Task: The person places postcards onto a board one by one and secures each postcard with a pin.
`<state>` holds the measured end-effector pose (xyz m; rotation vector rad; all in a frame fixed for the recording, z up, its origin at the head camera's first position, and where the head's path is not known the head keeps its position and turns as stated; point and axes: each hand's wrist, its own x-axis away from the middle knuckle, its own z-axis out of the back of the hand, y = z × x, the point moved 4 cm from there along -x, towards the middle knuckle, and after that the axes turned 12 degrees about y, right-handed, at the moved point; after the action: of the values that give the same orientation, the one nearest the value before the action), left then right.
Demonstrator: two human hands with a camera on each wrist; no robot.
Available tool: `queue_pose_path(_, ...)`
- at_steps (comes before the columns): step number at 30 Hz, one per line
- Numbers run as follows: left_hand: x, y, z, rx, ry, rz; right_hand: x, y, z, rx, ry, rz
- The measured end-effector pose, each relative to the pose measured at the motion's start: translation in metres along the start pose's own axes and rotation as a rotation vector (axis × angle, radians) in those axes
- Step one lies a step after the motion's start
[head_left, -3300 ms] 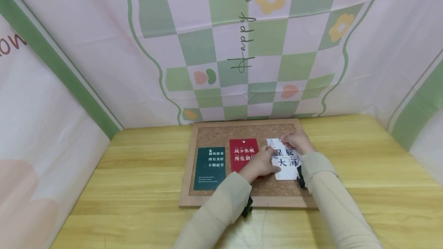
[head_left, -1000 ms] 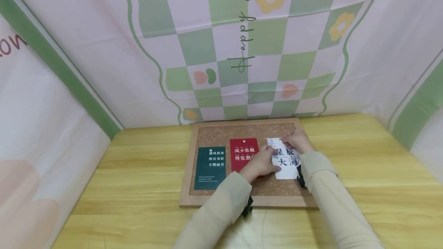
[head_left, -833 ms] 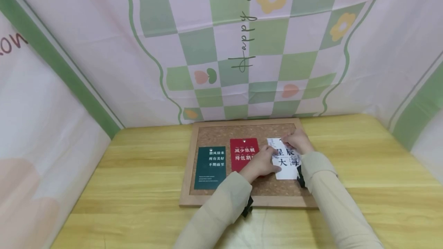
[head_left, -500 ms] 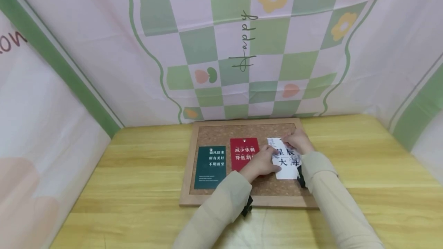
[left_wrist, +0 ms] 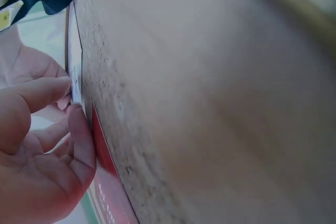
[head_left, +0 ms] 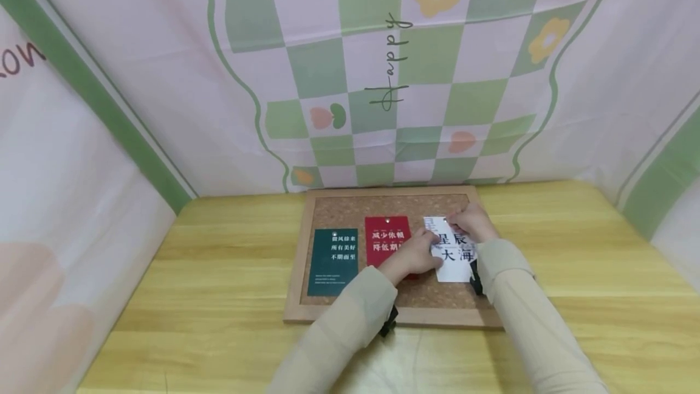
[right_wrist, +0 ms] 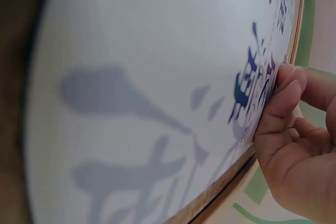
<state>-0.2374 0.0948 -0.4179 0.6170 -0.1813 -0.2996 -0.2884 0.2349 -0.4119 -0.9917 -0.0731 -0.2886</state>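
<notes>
Flat on the corkboard (head_left: 437, 298) lies a white card (head_left: 452, 271) with dark characters. My left hand (head_left: 417, 255) rests thumb and fingertips on the card's left side, fingers fairly straight. At the card's top edge my right hand (head_left: 474, 224) pinches with thumb and index finger at a small shiny thumbtack (head_left: 445, 220), mostly covered by the fingertips. In the right wrist view the thumb and index finger of the right hand (right_wrist: 299, 140) meet at the card's edge. Partly under my left hand is a red card (head_left: 387, 233); further left is a dark green card (head_left: 333, 272).
A wooden frame (head_left: 298, 260) borders the corkboard, which lies on a wood-grain table (head_left: 208, 284). Close behind its far edge hangs a checked cloth (head_left: 366, 138). Small round tacks show at the tops of the red and green cards.
The head view has shifted slightly, so the backdrop appears a little higher and further right. Both hands and the white card keep nearly the same places.
</notes>
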Motion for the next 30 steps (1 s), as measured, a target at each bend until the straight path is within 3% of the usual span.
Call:
queue_pose_path(10,0.0,-0.001,0.005,0.074,0.001,0.015,-0.003,0.002,0.001,0.013,0.011,-0.036)
queue_pose_path(17,-0.001,-0.006,0.01,0.202,0.011,0.05,-0.003,0.005,-0.001,0.008,0.011,-0.028)
queue_pose_path(23,-0.002,-0.013,0.019,0.273,0.07,0.117,-0.004,0.005,-0.003,-0.036,0.009,-0.011)
queue_pose_path(30,-0.007,-0.023,0.035,0.313,0.145,0.159,-0.005,0.005,-0.003,-0.016,0.018,-0.044)
